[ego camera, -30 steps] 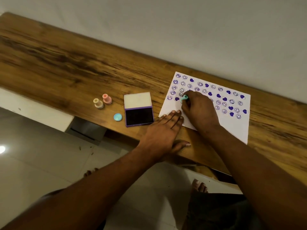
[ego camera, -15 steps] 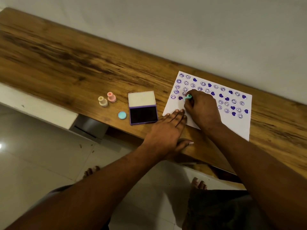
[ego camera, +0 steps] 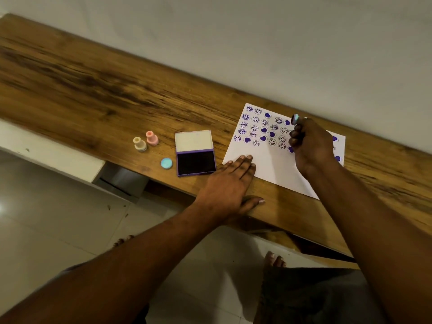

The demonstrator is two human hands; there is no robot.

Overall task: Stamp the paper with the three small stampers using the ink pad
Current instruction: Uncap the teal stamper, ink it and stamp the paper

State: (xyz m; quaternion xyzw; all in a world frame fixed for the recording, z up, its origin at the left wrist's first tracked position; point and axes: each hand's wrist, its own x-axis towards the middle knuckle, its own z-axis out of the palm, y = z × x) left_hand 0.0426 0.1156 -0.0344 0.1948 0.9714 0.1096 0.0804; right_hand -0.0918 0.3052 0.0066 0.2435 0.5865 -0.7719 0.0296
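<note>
A white paper [ego camera: 268, 162] covered with several purple smiley and heart prints lies on the wooden desk [ego camera: 98, 94]. My right hand [ego camera: 311, 146] is raised above the paper, holding a small teal stamper [ego camera: 295, 119] with its inked face tilted up. My left hand [ego camera: 228, 185] lies flat, fingers pressing the paper's near left corner. Left of the paper sits the open purple ink pad [ego camera: 196, 161], lid up. Further left stand a cream stamper [ego camera: 139, 143] and a pink stamper [ego camera: 152, 138]. A teal cap [ego camera: 166, 163] lies in front of them.
A light wall runs along the desk's far edge. Below the near edge are a tiled floor, bare feet [ego camera: 273, 259] and a white drawer unit [ego camera: 53, 157] at the left.
My right hand lifted the teal stamper off the paper's left rows and moved right and up, turning its face upward. The left hand stayed on the paper's corner.
</note>
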